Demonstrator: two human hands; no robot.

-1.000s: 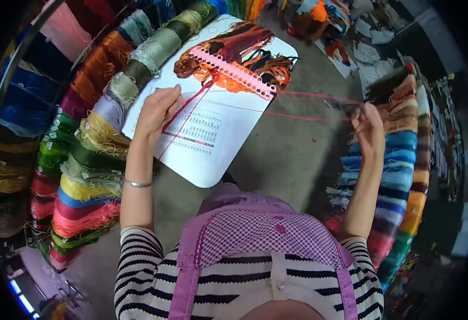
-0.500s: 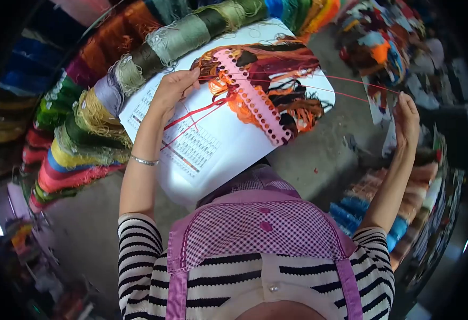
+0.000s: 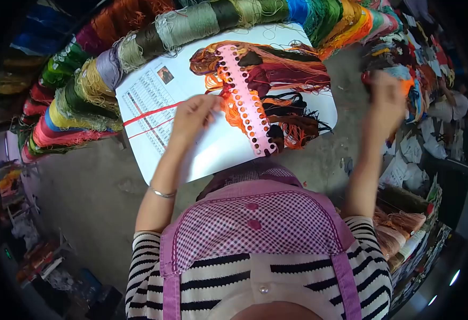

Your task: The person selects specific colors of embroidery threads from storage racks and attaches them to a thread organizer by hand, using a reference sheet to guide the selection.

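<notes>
My left hand [image 3: 195, 114] is closed in a pinch on red thread [image 3: 156, 112], just left of the pink card strip [image 3: 244, 101]. The strip has holes down both edges and bears bundles of orange, brown, dark red and black thread. It lies on a white board with a printed chart [image 3: 149, 101]. From the hand, the red thread runs left across the chart. My right hand [image 3: 386, 90] is raised off to the right, beyond the board. Motion smears its fingers, and no thread can be made out in it.
Thick rolls of coloured yarn [image 3: 191, 26] curve around the board's far and left sides. At the upper right lie mixed thread bundles [image 3: 394, 53]. Peach-coloured skeins [image 3: 399, 229] are at the lower right. A person [image 3: 450, 104] is at the far right.
My left hand has moved down and slightly right. My right hand has moved left and slightly up. The red strands stretched between my hands no longer show, and the view has shifted.
</notes>
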